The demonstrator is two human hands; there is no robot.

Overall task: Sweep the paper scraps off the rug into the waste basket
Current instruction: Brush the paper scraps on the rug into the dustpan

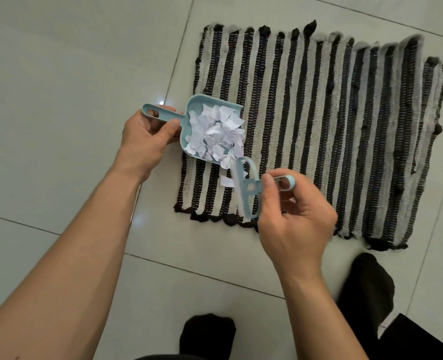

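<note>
Paper scraps (214, 132) sat heaped in the dustpan (204, 126) at the rug's (319, 126) left edge and could have spilled had the left hand (147, 137) — fingers wrapped round its handle — tipped it, while the right hand (293, 222) pinched the small brush (249, 189) over a stray scrap (225, 181).

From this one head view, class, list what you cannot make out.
- Waste basket: nowhere in frame.
- Brush bristles: motion-blurred, partly behind the right hand.
- Print on the paper scraps: too small.
- Dustpan handle: partly covered by the left hand.
</note>
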